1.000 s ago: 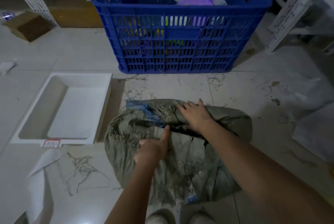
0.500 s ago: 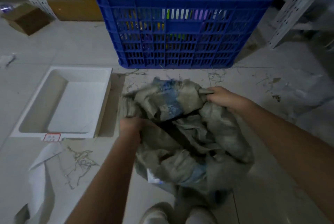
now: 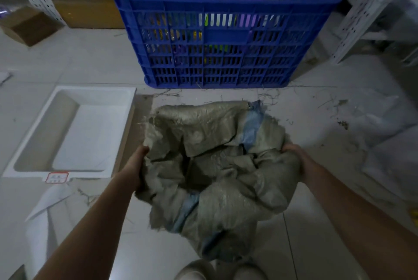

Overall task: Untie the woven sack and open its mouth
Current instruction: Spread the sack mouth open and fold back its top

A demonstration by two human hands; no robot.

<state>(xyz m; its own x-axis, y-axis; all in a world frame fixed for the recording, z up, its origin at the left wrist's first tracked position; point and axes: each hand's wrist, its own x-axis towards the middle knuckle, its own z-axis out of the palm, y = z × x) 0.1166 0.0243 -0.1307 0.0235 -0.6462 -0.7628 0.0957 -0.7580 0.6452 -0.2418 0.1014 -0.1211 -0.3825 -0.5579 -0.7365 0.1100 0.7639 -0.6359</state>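
A grey-green woven sack with pale blue stripes stands on the tiled floor in front of my feet. Its mouth gapes upward, with crumpled folds sunk into a dark hollow in the middle. My left hand grips the left rim of the mouth. My right hand grips the right rim. The two hands hold the rim spread wide apart. No tie or string is visible on the sack.
A big blue slatted crate with packets inside stands just beyond the sack. A shallow white tray lies on the floor to the left. White paper lies near left, cardboard boxes far left, white shelf legs at right.
The sack was lying flat under both hands a second ago. Both hands have since lifted its rim and pulled it apart, and the mouth now stands much wider.
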